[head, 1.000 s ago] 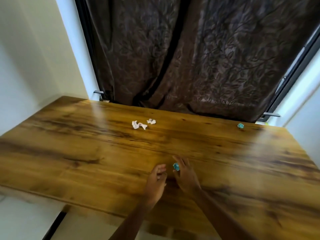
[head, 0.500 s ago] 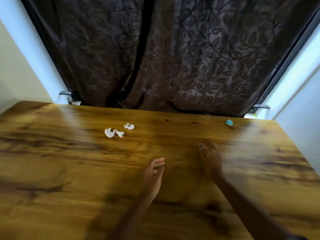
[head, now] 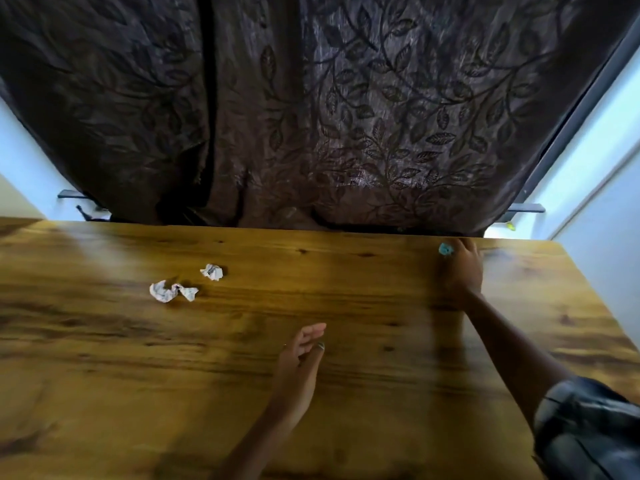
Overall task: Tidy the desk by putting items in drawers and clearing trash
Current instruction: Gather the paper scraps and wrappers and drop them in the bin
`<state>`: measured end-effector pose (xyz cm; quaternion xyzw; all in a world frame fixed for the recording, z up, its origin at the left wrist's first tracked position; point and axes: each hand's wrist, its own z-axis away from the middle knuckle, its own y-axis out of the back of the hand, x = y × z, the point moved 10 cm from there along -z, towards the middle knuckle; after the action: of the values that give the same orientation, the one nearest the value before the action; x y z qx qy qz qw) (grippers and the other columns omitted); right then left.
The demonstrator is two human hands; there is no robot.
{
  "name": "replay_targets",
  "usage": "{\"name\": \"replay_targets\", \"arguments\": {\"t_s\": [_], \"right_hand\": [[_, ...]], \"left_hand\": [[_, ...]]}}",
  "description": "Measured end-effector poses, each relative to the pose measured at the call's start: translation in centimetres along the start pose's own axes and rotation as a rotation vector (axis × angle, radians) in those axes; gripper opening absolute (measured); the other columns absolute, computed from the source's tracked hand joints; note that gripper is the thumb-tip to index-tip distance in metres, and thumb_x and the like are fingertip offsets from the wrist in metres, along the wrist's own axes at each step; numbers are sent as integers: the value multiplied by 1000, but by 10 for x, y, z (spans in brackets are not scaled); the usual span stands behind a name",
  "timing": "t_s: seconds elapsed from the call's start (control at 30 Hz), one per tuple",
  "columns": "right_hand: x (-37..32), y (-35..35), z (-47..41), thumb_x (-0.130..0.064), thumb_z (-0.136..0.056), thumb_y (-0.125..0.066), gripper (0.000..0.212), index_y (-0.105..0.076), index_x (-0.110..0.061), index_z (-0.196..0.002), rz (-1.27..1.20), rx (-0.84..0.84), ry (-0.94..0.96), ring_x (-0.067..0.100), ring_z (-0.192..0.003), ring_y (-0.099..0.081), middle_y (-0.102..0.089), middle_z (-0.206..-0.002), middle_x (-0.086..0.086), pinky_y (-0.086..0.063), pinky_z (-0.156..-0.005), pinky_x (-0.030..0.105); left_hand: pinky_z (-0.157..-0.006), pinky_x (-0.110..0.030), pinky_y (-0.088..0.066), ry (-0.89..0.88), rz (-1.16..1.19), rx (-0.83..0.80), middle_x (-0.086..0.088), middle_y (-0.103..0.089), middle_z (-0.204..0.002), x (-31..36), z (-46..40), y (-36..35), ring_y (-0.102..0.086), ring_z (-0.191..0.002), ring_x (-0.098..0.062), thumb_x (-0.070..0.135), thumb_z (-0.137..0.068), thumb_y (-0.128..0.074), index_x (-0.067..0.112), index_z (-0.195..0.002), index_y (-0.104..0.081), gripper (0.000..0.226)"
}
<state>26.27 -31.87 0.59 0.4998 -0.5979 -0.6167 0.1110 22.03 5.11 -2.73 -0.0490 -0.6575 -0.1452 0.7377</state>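
A small teal paper wad point(head: 445, 249) lies near the far right edge of the wooden desk point(head: 104, 375). My right hand point(head: 462, 268) is stretched out to it, seen from the back, with curled fingertips touching the wad. Whatever is in that palm is hidden. My left hand point(head: 299, 362) hovers over the middle of the desk, fingers loosely apart and holding nothing. Two crumpled white paper scraps, a larger one point(head: 173, 291) and a smaller one point(head: 212, 271), lie left of centre, well away from both hands.
A dark leaf-patterned curtain point(head: 311, 116) hangs right behind the desk's far edge. Pale walls stand at both sides. A tiny yellow object point(head: 509, 226) sits on the sill beyond the far right corner. No drawers are in view.
My right hand closed on a teal wad at mid-desk, then swept far right to the second teal wad. The first wad is gone from the desk. The left hand stayed in place.
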Motion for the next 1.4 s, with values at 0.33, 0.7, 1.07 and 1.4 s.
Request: {"name": "replay_targets", "arguments": {"t_s": [0.33,0.7,1.07,1.4], "right_hand": [[-58,-39,22,6,-87,-50,48,-48,-6,-133,240,-196,269,39,-125,-40,-44,-141,16,-46,-94,48],[-260,-94,159,-14,-98,-42,36,-52,-14,-132,-260,-380,423,24,-116,-57,-59,-130,10,-40,-99,29],[-394,-162,173,2,-93,-41,48,-43,-15,-138,-142,-467,452,21,-126,-49,-46,-142,7,-45,-101,32],[-401,-210,203,-19,-95,-48,54,-27,-21,-145,259,-544,630,28,-141,-24,-22,-154,1,-30,-110,35]], "left_hand": [[-76,-13,-46,90,28,18,11,-62,-113,0,2,11,-58,-102,-1,10,-94,-50,24,-113,-59,26],[-80,-12,-46,-46,-68,371,14,-59,-114,2,0,138,-54,-105,1,3,-91,-50,36,-104,-54,36],[-76,-36,-46,-53,-237,548,-6,-58,-104,0,-34,261,-53,-96,-27,14,-81,-53,28,-113,-57,35],[-111,-36,-25,-111,-613,302,7,-15,-156,-5,-83,268,-23,-140,-19,42,-87,-51,29,-145,-25,65]]}}
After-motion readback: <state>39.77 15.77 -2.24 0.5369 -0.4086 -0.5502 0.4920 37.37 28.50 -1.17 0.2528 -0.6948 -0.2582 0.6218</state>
